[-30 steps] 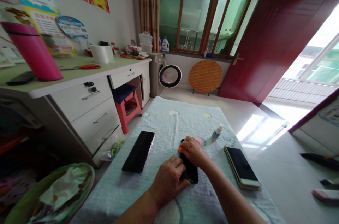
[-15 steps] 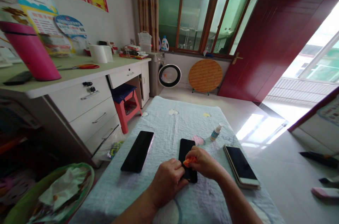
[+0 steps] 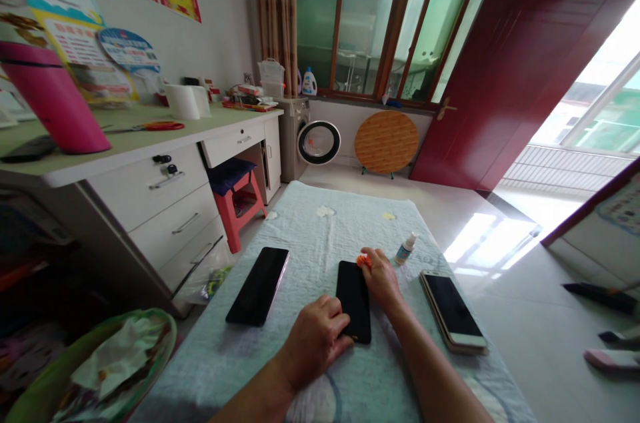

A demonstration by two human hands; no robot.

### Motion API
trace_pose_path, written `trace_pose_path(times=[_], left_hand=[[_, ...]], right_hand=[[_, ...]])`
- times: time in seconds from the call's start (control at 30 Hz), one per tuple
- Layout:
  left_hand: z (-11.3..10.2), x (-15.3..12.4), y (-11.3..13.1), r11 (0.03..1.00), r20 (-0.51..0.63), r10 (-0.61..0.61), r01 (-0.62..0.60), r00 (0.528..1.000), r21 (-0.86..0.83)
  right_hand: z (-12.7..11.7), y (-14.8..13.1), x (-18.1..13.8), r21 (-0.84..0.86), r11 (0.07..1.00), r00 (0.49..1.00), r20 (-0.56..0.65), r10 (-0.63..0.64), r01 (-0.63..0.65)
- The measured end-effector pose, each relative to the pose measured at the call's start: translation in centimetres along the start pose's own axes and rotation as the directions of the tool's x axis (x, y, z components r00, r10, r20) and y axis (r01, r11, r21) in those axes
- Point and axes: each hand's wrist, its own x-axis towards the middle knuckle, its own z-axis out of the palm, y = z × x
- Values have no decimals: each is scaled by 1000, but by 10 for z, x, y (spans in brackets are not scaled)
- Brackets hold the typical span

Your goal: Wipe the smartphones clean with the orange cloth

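Note:
A black smartphone [image 3: 356, 303] lies screen up on the cloth-covered table. My left hand [image 3: 320, 337] is closed at its lower left edge, thumb at the bottom end and fingers along the side. Pinched in my right hand [image 3: 383, 279] is a crumpled orange cloth [image 3: 364, 261], touching the phone's top right corner. Part of the cloth is hidden by the fingers. Just right of that hand stands a small spray bottle [image 3: 405, 248] with a white top and a blue label.
Another black phone [image 3: 259, 286] lies to the left. On the right, a white-framed phone [image 3: 455, 309] rests on something of similar size. The light blue tablecloth [image 3: 320, 229] has raised wrinkles. A waste basket [image 3: 167, 343] stands at lower left, beside a desk [image 3: 150, 203].
My right hand has moved the orange cloth from the middle of the phone up to its top right corner. The left hand stays at the lower left edge.

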Motion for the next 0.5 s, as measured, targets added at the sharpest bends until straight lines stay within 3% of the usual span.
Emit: trace_pose_path(times=[0.13, 0.33, 0.5], left_hand=[[0, 1, 1, 1000, 8, 1, -1, 1000, 2], [-2, 1, 4, 998, 3, 10, -10, 1000, -55], [-1, 2, 4, 998, 7, 23, -22, 1000, -60]], right_hand=[[-5, -13, -3, 9, 999, 995, 92, -46, 46], [-5, -37, -19, 51, 970, 949, 199, -245, 239], [-2, -33, -14, -24, 981, 971, 146, -188, 194]])
